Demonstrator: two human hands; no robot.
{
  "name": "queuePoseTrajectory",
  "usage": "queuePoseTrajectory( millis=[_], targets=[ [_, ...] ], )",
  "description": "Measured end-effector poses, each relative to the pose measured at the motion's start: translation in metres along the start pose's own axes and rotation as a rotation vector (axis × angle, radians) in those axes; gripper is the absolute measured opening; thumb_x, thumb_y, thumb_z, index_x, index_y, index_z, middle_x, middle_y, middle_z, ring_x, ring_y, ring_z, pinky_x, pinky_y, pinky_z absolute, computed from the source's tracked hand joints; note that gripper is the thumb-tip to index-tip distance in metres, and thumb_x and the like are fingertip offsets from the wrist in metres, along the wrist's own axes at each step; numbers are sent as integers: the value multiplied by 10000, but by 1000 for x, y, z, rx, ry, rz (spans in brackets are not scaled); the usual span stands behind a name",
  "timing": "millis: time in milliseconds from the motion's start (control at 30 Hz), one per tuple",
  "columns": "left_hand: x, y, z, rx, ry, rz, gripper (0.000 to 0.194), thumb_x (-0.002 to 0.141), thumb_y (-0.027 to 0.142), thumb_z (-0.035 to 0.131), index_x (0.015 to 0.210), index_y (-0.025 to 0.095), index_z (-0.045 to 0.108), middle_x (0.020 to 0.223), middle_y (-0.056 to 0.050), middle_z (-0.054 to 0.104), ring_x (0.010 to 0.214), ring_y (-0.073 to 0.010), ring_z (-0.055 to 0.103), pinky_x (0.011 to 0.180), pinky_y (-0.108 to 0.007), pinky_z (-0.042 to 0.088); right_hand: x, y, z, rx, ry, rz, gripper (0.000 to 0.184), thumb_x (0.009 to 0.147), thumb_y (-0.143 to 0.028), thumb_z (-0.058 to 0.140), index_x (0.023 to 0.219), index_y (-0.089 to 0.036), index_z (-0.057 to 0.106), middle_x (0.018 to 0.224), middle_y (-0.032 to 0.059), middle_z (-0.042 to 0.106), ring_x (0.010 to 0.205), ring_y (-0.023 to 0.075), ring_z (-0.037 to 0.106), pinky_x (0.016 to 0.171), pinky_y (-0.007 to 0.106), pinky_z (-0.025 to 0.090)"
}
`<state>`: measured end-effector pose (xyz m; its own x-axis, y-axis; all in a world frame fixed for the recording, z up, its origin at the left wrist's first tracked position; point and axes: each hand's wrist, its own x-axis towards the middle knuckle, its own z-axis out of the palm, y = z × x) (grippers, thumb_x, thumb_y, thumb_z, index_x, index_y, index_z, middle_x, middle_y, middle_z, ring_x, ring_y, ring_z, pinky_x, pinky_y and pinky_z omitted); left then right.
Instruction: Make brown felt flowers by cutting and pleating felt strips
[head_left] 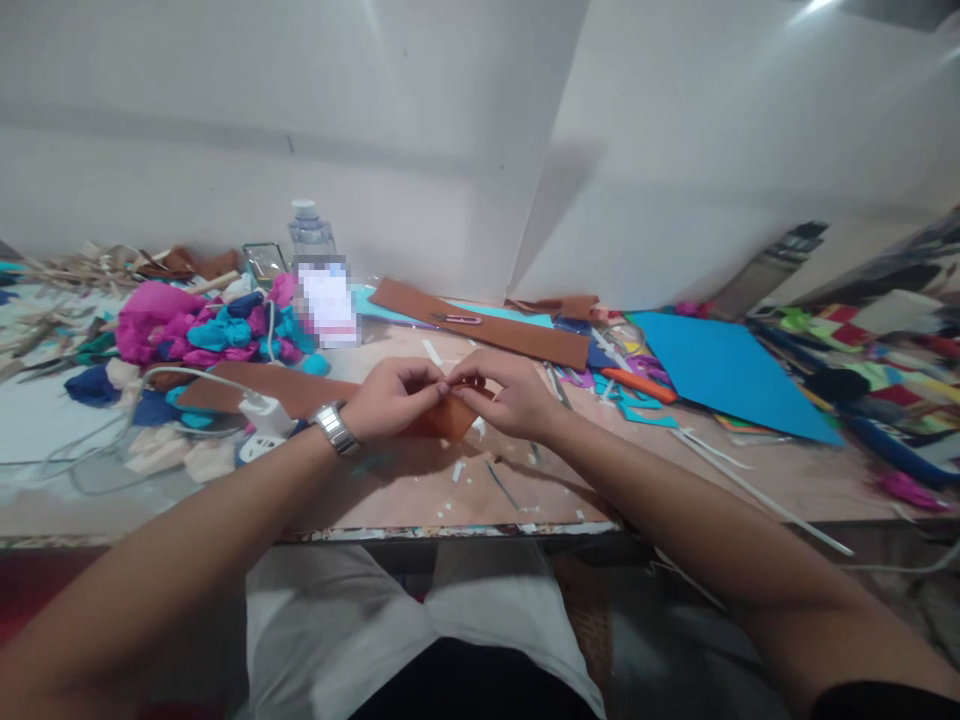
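Observation:
My left hand (390, 398), with a metal watch (334, 428) on its wrist, pinches the edge of a brown sheet (447, 416) between thumb and fingers. Right beside it, my right hand (510, 392) grips the same edge, and the two hands' fingertips nearly meet. The sheet hangs below the fingers, just over the table; whether it is paper or felt I cannot tell. A flat brown strip (281, 388) lies to the left, its right end hidden behind my left hand. Beyond my hands rests a longer brown strip (517, 335) with a small pink-edged tool (461, 320) on it.
Crumpled pink and blue paper (161, 320), a white plug (266, 412) with its cable, a bottle (309, 232) and a blurred phone screen (328, 305) stand left. An orange cutter (639, 385), a blue sheet (739, 370) and white sticks (772, 495) lie right.

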<state>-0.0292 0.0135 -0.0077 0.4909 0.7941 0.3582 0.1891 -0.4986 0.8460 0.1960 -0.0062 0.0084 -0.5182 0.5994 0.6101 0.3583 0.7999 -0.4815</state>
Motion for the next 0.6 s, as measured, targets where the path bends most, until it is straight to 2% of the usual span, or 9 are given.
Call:
queuePoseTrajectory(
  millis=[200,400,600],
  targets=[
    [0,-1,-1,26,-7,-11,290,924,421,713,857,142,757,778,-42,726,717,-148,629,680,-248,487,-10,10,5,-38,106,-57,94,994,-253,660,1005,-215,745,894,52,761,780,176,675,726,316,539],
    [-1,-2,2,16,-35,-31,276,939,411,702,885,148,764,791,-41,738,713,-145,632,679,-251,495,-17,15,8,-65,122,-122,96,977,-181,683,1033,-223,748,904,52,777,830,192,696,778,341,561],
    [-1,-3,3,2,-62,-8,259,939,400,718,917,148,776,830,-47,758,750,-149,657,709,-252,513,-20,13,10,-58,138,-112,75,978,-201,694,1011,-221,758,862,46,773,767,180,672,741,333,548]
  ],
)
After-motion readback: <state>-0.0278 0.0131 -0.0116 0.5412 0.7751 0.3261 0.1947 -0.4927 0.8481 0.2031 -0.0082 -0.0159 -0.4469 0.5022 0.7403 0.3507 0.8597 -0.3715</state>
